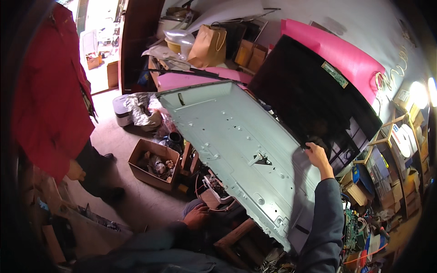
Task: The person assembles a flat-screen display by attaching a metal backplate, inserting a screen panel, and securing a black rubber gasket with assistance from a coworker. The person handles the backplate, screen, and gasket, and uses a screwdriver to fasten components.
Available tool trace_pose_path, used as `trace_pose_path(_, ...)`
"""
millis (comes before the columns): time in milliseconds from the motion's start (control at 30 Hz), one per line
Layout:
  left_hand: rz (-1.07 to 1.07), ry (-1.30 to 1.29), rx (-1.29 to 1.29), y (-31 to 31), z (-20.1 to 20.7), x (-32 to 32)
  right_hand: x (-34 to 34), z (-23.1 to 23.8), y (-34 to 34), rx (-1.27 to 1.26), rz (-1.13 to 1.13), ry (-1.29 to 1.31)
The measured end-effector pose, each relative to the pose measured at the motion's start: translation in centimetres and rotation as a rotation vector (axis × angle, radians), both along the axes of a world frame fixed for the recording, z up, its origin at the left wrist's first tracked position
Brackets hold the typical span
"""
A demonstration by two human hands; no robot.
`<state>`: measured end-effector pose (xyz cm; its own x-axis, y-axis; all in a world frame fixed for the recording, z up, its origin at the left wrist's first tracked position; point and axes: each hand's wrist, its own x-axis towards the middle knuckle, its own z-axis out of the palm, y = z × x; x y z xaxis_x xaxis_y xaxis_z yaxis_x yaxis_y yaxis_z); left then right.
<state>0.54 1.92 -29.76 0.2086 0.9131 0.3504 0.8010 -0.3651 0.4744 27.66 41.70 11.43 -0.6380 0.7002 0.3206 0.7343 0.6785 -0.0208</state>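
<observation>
A large pale grey metal panel, probably the back plate of a flat screen, lies tilted in front of me, with small studs and a triangular cut-out. My right hand has its fingers closed at the panel's far right edge. Just beyond stands a big black screen panel with a strip of green circuit board on it. Lower down, left of the panel's near edge, my left hand has curled fingers against what looks like a bunched grey cloth; its fingertips are partly in shadow.
At the left stands a person in a red coat. A cardboard box of small parts sits on the floor beside the panel. Wooden framing shows under its near edge. Circuit boards, cables and crowded shelves line the right.
</observation>
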Motion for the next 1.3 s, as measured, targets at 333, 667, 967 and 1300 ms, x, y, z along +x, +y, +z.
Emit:
trace_pose_path(333, 0.032, -0.249, 0.076, -1.9, 7.8, 0.4, -1.0, 8.7, -6.0, -0.211, 0.121, -0.022)
trace_pose_path(667, 0.072, -0.682, -0.236, -2.6, 7.0, 0.1, 15.3, 13.3, -14.8, -0.31, -0.551, 0.226)
trace_pose_path(967, -0.189, -0.655, -0.18, -0.7, 21.8, -0.3, 17.9, 3.2, -16.3, -0.174, -0.768, -0.197)
trace_pose_path(1300, -0.329, -0.981, -0.728, -2.6, 32.2, -5.6, 9.6, 7.3, -15.6, 0.082, -0.423, -0.048)
